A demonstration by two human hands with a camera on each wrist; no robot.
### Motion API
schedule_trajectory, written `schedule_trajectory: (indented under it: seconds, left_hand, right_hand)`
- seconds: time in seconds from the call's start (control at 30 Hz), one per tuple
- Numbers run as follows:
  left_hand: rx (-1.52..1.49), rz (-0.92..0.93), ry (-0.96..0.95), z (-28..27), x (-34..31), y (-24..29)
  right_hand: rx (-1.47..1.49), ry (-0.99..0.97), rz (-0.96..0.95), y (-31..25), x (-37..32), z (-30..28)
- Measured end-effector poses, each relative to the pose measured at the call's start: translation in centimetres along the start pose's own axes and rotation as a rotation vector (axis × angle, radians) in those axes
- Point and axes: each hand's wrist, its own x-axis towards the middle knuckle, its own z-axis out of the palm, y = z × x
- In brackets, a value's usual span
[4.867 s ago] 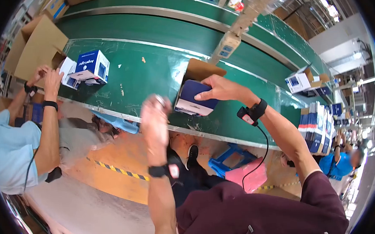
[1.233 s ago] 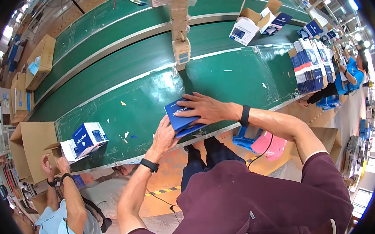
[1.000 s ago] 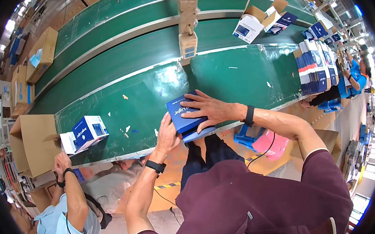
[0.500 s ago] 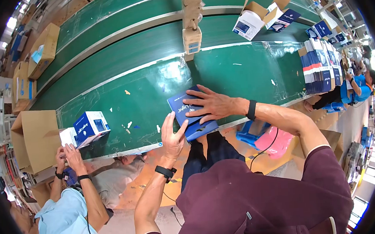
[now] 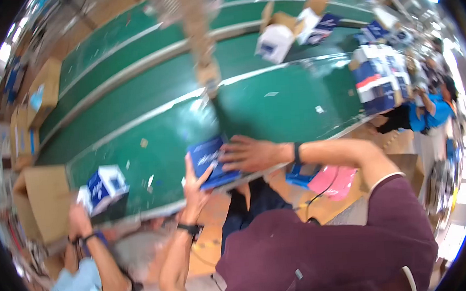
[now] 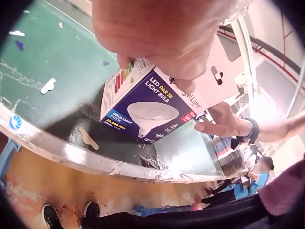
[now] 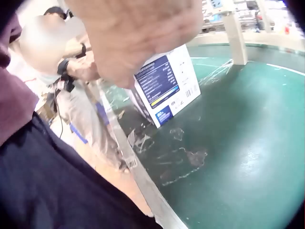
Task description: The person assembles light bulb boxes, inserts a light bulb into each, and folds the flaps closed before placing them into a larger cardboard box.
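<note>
A dark blue LED bulb box (image 5: pixel 210 160) sits at the near edge of the green conveyor belt (image 5: pixel 273 111). My left hand (image 5: pixel 195 182) presses its straight fingers against the box's left side. My right hand (image 5: pixel 244 153) lies flat on the top with spread fingers. In the left wrist view the box (image 6: pixel 147 107) shows its printed bulb face, with my left hand (image 6: pixel 162 33) above it and my right hand (image 6: pixel 224 121) at its far side. The right wrist view shows the box's (image 7: pixel 167 83) white label side under my right hand (image 7: pixel 138 33).
Another person (image 5: pixel 84 250) at the left handles a blue-white box (image 5: pixel 104 185) beside an open carton (image 5: pixel 42 202). Flat blue boxes are stacked (image 5: pixel 378 80) at the right. Open boxes (image 5: pixel 285 33) ride the far belt. A brown device (image 5: pixel 207 72) hangs overhead. A pink stool (image 5: pixel 331 179) stands below.
The box, held in the air earlier, has come down onto the belt's near edge. My left hand has shifted up along its left side. The head view has swung and blurred.
</note>
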Motion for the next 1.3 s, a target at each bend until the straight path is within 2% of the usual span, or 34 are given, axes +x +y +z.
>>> schedule_trajectory:
  seconds: [0.03,0.1,0.13,0.2,0.27,0.3,0.33,0.37,0.43,0.47,0.5,0.53,0.57,0.6,0.63,0.67,0.7,0.73,0.77,0.8,0.83,0.87,0.93,0.97,1.07,1.1,1.2,1.3]
  left_hand:
    - [-0.018,0.028,0.032,0.6,0.4,-0.4]
    - [0.007,-0.050,-0.018,-0.6,0.7,1.2]
    - [0.073,-0.004,-0.016,-1.1,0.5,0.9]
    - [0.100,-0.064,0.044,-2.5,-0.1,0.0]
    - [0.173,-0.007,0.246,-3.4,-0.6,-3.9]
    - [0.136,-0.113,0.279,-4.4,-1.0,-5.7]
    - [0.239,-0.161,0.292,-6.1,-0.8,-6.2]
    - [0.274,-0.185,0.335,-7.3,-0.6,-8.3]
    - [0.219,-0.248,0.336,-9.4,-0.1,-10.7]
    - [0.112,-0.382,0.468,-9.0,0.5,-9.9]
    - [0.005,-0.516,0.599,-8.4,0.8,-8.9]
    - [-0.102,-0.646,0.725,-8.1,1.3,-7.9]
    - [0.233,-0.855,0.627,-7.1,-0.2,-9.2]
    - [0.318,-0.761,0.507,-5.4,-2.1,-10.6]
    - [0.183,-0.802,0.408,-3.1,-2.2,-8.6]
    - [0.229,-0.639,0.221,-1.4,-2.2,-6.3]
    - [0.103,-0.610,0.171,1.0,-1.4,-3.3]
    - [0.050,-0.532,0.040,3.2,-1.4,-3.1]
    - [-0.158,-0.659,0.018,4.8,1.3,0.8]
    - [-0.186,-0.523,-0.008,5.7,4.1,4.6]
    - [-0.235,-0.666,-0.070,6.6,6.3,7.2]
    - [-0.266,-0.672,-0.142,7.7,8.6,8.6]
    - [-0.461,-0.507,-0.012,10.9,12.8,12.0]
    - [-0.520,-0.478,-0.008,12.0,15.2,13.8]
    - [-0.604,-0.583,-0.001,15.0,20.5,18.2]
    - [-0.602,-0.551,0.026,15.7,21.3,18.7]
    - [-0.532,-0.455,0.105,17.3,21.5,18.6]
    - [-0.544,-0.478,0.068,18.1,19.6,18.7]
  right_hand:
    - [0.051,0.013,0.007,0.2,-0.2,-0.5]
    - [0.119,0.075,-0.001,0.5,-0.2,0.0]
    - [0.118,0.145,0.069,0.3,0.0,-0.1]
    - [0.201,0.308,0.253,1.5,-0.1,-0.8]
    - [0.380,0.475,0.497,4.7,-1.7,-2.1]
    - [0.271,0.542,0.686,6.8,-3.2,-2.7]
    - [0.167,0.739,0.733,9.7,-5.1,-2.6]
    - [0.072,0.834,0.882,12.4,-6.7,-3.3]
    - [0.006,1.083,1.055,19.2,-9.9,-4.7]
    - [0.387,1.245,1.257,19.9,-10.2,-8.4]
    - [0.356,1.271,1.402,22.4,-11.0,-9.6]
    - [0.252,1.225,1.440,25.4,-11.7,-9.7]
    - [0.151,1.178,1.480,27.4,-11.9,-9.3]
    - [0.197,1.078,1.526,27.7,-11.4,-9.6]
    - [0.238,0.976,1.567,27.8,-10.7,-10.5]
    - [0.278,0.871,1.600,28.1,-10.3,-11.2]
    - [0.315,0.911,1.613,29.0,-10.7,-10.6]
    - [0.351,0.947,1.624,30.0,-11.4,-9.4]
    - [0.388,0.975,1.635,30.2,-11.9,-9.0]
    - [0.414,1.061,1.557,29.5,-12.9,-8.2]
    - [0.504,1.008,1.548,29.1,-14.1,-7.5]
    - [0.607,1.078,1.468,27.5,-15.1,-7.2]
    - [0.815,1.173,1.364,21.5,-16.0,-6.9]
    - [0.913,1.203,1.334,17.9,-16.0,-7.3]
    - [1.199,1.408,1.227,8.8,-16.5,-7.0]
    - [1.266,1.477,1.215,6.1,-16.6,-7.4]
    - [1.352,1.382,1.254,0.2,-17.3,-8.7]
    - [1.327,1.203,1.345,-1.3,-20.2,-6.7]
